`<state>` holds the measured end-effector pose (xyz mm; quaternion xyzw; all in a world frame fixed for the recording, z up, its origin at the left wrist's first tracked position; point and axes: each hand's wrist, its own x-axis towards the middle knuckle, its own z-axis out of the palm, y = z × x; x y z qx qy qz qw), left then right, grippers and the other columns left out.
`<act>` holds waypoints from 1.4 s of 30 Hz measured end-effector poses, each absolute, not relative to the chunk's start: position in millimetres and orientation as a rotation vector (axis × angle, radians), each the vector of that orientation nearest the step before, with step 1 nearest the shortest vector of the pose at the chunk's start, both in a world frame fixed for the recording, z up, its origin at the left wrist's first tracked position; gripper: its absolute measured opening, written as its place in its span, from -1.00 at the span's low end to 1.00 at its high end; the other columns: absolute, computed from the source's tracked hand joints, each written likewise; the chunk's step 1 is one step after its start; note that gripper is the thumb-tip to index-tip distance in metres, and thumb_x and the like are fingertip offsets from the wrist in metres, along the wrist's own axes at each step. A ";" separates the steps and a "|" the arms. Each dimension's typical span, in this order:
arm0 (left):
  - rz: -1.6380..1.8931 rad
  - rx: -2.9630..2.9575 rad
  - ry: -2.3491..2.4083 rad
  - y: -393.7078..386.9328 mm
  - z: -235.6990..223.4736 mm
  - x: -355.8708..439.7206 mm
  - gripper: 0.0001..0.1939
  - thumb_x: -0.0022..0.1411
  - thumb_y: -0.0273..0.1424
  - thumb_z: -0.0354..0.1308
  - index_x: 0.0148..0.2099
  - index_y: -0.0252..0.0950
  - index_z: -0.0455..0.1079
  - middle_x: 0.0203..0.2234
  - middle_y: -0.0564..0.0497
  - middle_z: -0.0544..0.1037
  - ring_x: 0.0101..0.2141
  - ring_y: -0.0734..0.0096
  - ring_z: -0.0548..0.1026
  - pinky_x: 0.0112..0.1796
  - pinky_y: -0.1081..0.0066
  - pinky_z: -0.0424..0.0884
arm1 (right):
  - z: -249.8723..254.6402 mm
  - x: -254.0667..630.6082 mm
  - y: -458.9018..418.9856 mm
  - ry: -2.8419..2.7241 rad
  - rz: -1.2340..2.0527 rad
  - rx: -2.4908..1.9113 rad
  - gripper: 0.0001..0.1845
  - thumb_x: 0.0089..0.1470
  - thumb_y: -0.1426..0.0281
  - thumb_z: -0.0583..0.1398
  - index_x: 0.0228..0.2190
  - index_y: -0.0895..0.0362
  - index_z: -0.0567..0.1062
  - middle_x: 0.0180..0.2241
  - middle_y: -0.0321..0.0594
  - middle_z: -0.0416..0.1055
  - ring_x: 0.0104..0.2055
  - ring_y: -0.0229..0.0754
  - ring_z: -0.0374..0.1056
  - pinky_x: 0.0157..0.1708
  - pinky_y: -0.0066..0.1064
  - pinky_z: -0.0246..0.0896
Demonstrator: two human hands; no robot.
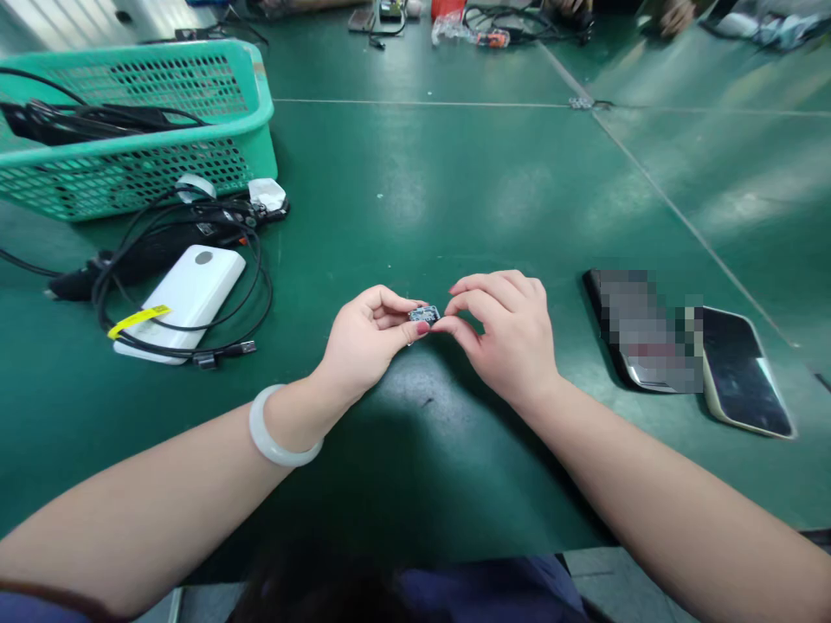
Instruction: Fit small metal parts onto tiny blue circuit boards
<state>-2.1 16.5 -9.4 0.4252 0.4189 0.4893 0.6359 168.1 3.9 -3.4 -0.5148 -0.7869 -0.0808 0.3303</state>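
A tiny dark electronic part, like a small circuit board, is pinched between both hands just above the green table. My left hand grips its left end with thumb and curled fingers; a pale bangle sits on that wrist. My right hand pinches its right end with thumb and forefinger, the other fingers curled over it.
A white power bank with a yellow tag lies at the left among black cables. Behind it stands a teal mesh basket with cables inside. Two phones lie at the right. Another person's hands and more gear are at the far edge.
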 end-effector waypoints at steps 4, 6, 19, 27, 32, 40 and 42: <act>1.176 0.823 0.937 21.4 -12.8 -3.2 -0.72 -0.10 -0.46 0.42 -0.35 -0.36 0.39 -0.39 0.00 0.63 -0.32 0.49 0.57 -0.17 0.42 0.47 | -7.4 169.6 6.5 -2.016 -0.079 -1.376 -0.83 0.16 0.26 0.19 -0.37 0.08 0.53 -0.27 -0.25 0.55 -0.19 -0.13 0.36 -0.17 -0.25 0.13; 1.205 0.759 0.949 23.4 -13.2 -3.4 -0.72 -0.08 -0.45 0.42 -0.34 -0.37 0.39 -0.39 0.00 0.62 -0.33 0.50 0.57 -0.18 0.43 0.47 | -11.9 169.0 9.8 -2.066 0.025 -1.422 -0.84 0.17 0.32 0.18 -0.28 0.09 0.55 -0.23 -0.21 0.54 -0.16 -0.10 0.35 -0.17 -0.23 0.16; 1.247 0.763 0.977 23.6 -13.0 -2.4 -0.73 -0.05 -0.43 0.40 -0.32 -0.36 0.39 -0.35 -0.01 0.61 -0.26 0.46 0.56 -0.11 0.37 0.43 | -25.7 163.3 24.4 -2.168 0.308 -1.461 -0.92 0.08 0.36 0.27 -0.41 0.06 0.60 -0.26 -0.22 0.54 -0.19 -0.10 0.28 -0.16 -0.20 0.17; 1.215 0.825 0.986 23.7 -15.8 -2.9 -0.71 -0.07 -0.42 0.41 -0.32 -0.36 0.39 -0.35 -0.01 0.61 -0.29 0.49 0.55 -0.13 0.37 0.43 | -28.9 164.8 28.5 -2.231 0.255 -1.437 -0.82 0.17 0.44 0.15 -0.40 0.13 0.55 -0.30 -0.18 0.51 -0.25 -0.11 0.25 -0.17 -0.23 0.19; 1.147 0.876 0.978 23.9 -15.7 -3.2 -0.72 -0.06 -0.41 0.41 -0.32 -0.35 0.39 -0.36 -0.01 0.61 -0.29 0.48 0.55 -0.15 0.39 0.44 | -28.7 172.2 31.6 -2.146 0.335 -1.377 -0.81 0.13 0.53 0.13 -0.47 0.14 0.49 -0.35 -0.17 0.47 -0.27 -0.13 0.28 -0.18 -0.25 0.20; 0.928 0.839 0.827 20.4 -10.9 -2.4 -0.79 0.06 -0.42 0.33 -0.24 -0.36 0.42 -0.40 0.00 0.60 -0.37 0.50 0.56 -0.21 0.41 0.47 | -13.1 180.2 23.0 -1.816 0.626 -1.015 -0.82 0.13 0.50 0.14 -0.47 0.06 0.48 -0.33 -0.25 0.38 -0.23 -0.21 0.32 -0.16 -0.29 0.26; 0.864 0.799 0.800 19.8 -9.5 -2.4 -0.84 0.11 -0.46 0.29 -0.23 -0.35 0.43 -0.40 0.01 0.60 -0.35 0.48 0.58 -0.19 0.40 0.49 | -12.6 178.7 21.1 -1.835 0.668 -0.961 -0.83 0.11 0.50 0.17 -0.46 0.05 0.51 -0.31 -0.25 0.36 -0.21 -0.22 0.31 -0.13 -0.28 0.26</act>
